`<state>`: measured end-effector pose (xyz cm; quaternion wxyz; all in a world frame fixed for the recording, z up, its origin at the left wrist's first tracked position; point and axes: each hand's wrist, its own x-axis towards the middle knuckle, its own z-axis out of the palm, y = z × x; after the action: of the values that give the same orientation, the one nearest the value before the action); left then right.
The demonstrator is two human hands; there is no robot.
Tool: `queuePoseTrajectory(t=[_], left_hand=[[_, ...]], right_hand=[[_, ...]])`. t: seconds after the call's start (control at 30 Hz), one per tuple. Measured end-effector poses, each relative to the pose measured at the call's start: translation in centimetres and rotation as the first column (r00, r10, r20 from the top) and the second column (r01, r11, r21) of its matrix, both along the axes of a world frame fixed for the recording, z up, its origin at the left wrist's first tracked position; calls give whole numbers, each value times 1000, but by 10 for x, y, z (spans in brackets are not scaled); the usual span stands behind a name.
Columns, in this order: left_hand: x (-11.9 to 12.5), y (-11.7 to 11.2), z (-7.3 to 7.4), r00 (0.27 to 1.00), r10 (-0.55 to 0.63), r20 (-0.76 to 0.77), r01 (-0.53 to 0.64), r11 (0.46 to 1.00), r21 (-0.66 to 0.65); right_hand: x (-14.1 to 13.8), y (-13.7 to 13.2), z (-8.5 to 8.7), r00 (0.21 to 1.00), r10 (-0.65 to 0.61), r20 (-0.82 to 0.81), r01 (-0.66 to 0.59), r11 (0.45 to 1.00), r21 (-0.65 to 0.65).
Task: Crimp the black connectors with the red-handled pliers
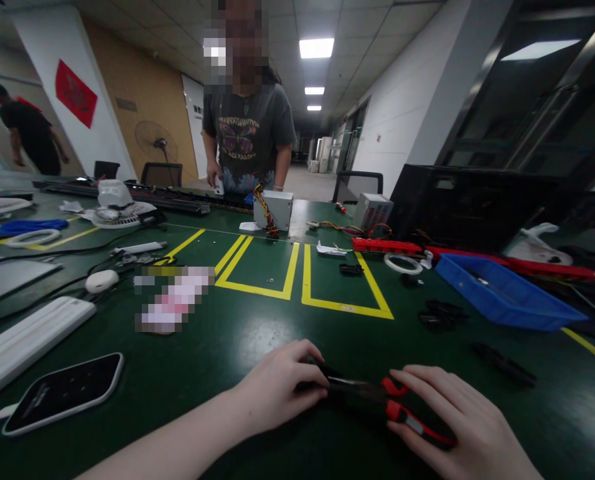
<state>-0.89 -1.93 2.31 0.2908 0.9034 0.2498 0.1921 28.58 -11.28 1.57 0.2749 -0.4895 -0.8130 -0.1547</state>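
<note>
Low over the green table point(257, 327), my left hand point(284, 383) pinches a small dark part point(311, 367), mostly hidden by the fingers. My right hand point(457, 417) holds a pair of pliers point(396, 407) by the red handles, thumb on one side and fingers on the other. The pliers' metal jaws point left and reach the dark part at my left fingertips. Whether they grip it, I cannot tell. To the right of my right hand lies a long black piece point(504, 363), with more black pieces point(442, 315) beyond it.
A blue tray point(507, 300) sits at the right. Two metal power-supply boxes, one with cables point(280, 210), the other near a black case point(372, 212), stand farther back. A phone-like device point(64, 390) and white power strip point(32, 343) lie left. A person point(247, 133) stands across the table.
</note>
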Motion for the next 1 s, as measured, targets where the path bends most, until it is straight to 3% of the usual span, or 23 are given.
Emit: queuePoseTrajectory(t=[0.13,0.33,0.6,1.0], left_hand=[[1,2,-1,1000,-17,-3,17,1000,24],[2,2,5,999,-51,-10,51,998,26],[2,3,3,997,-75,-24,77,995,61],[1,5,0,996,-84,5,84,996,1]], right_hand=[[-4,0,3,1000,-25,-16,24,999,-26],[-3,3,12,995,38,88,-35,999,-34],[-3,2,4,999,22,36,-20,999,-46],[1,2,6,993,77,85,-71,994,-79]])
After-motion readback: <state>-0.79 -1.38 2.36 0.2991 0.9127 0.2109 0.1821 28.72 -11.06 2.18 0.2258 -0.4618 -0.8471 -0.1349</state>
